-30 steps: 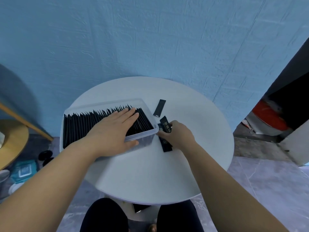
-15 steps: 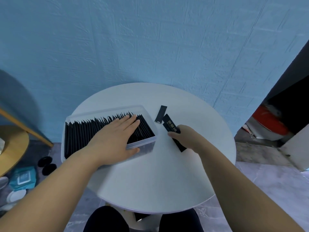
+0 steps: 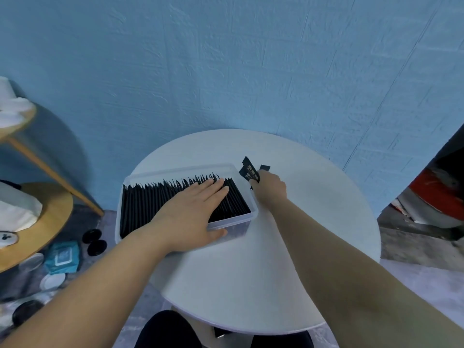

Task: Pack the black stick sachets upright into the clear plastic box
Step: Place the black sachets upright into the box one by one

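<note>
Black packed sachets (image 3: 150,202) stand on end in one dense row that fills nearly the whole clear plastic box (image 3: 180,169), which sits on the round white table (image 3: 313,234). In the head view, the only one given, the right hand (image 3: 270,187) has changed place. A second ago it was at the near right corner of the box with its sachets low against the table. Now it is beside the far right corner, and the held sachets (image 3: 248,172) are lifted with their ends pointing up and away. A loose sachet (image 3: 265,168) shows just beyond this hand, to the right of the box; I cannot tell if the fingers touch it. I judge that the hand is collecting the last pieces before it puts them in at the right end of the row, so the task looks almost finished. The right hand's fingers are curled and pinch at least two sachets; the exact count is not clear. The left hand (image 3: 190,212) has not moved: it lies flat with straight fingers on the tops of the row at the right part of the box and grips nothing, and its thumb hangs over the near wall.
</note>
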`<state>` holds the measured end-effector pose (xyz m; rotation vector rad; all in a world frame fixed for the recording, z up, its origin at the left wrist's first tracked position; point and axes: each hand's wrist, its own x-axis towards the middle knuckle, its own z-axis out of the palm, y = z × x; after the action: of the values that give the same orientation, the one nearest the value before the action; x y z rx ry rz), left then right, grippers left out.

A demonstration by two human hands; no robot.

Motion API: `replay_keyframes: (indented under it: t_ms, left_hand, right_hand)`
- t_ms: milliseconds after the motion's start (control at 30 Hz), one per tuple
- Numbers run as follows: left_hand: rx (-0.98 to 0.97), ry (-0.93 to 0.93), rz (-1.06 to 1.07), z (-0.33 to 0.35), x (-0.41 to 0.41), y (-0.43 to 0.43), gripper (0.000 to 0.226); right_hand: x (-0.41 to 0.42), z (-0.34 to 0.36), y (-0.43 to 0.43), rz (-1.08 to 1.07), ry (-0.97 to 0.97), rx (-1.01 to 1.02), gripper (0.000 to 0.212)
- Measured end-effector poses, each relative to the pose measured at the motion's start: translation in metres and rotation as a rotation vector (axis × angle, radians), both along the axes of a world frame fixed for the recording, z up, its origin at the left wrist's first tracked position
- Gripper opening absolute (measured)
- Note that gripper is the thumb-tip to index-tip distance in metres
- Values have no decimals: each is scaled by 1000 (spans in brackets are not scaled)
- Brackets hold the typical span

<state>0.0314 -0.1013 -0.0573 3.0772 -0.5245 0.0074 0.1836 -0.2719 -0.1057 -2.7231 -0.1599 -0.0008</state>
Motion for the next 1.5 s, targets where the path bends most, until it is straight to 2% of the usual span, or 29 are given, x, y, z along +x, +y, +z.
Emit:
replay_keyframes:
  t_ms: [167, 267, 400, 500, 567, 633, 733, 800, 1000, 1100, 1233, 1267, 1400, 1500]
  left_hand:
    - [1, 10, 9, 0, 0, -1, 84]
    - [0, 11, 13, -1, 1, 0, 84]
    - [-7, 20, 15, -1, 1, -1, 85]
    - [-13, 15, 15, 0, 1, -1, 85]
    - [-8, 22, 17, 0, 1, -1, 85]
    - [-10, 24, 18, 0, 1, 0, 86]
    - [-6, 20, 19, 0, 0, 0, 86]
    - [-3, 21, 22, 0, 0, -1, 86]
    - [7, 29, 25, 2, 1, -2, 86]
    - [4, 28, 22, 2, 0, -2, 86]
    - [3, 31, 21, 2, 0, -2, 86]
    - [5, 30, 20, 2, 0, -2, 86]
    - [6, 29, 19, 2, 0, -2, 86]
    - [1, 29, 20, 2, 0, -2, 86]
  right_hand:
    - [-30, 1, -30, 180, 4, 138, 10]
    - [-61, 2, -61, 244, 74, 222, 6]
    - [-96, 8, -91, 138, 195, 497, 10]
    - [-105, 15, -92, 51, 116, 639, 18]
    - [-102, 17, -90, 1, 82, 562, 10]
    - [-97, 16, -84, -15, 104, 396, 10]
    - [-90, 10, -75, -23, 135, 89, 44]
    - [-89, 10, -70, -59, 159, 27, 59]
    - [-85, 20, -71, -26, 256, 62, 20]
    - [-88, 21, -75, 10, 241, 65, 17]
    - [-95, 27, -79, -63, 114, 472, 12]
    - [-96, 29, -77, -66, 59, 505, 16]
    - [-100, 23, -65, -26, -90, 401, 27]
    - [-102, 11, -60, -23, -60, 322, 29]
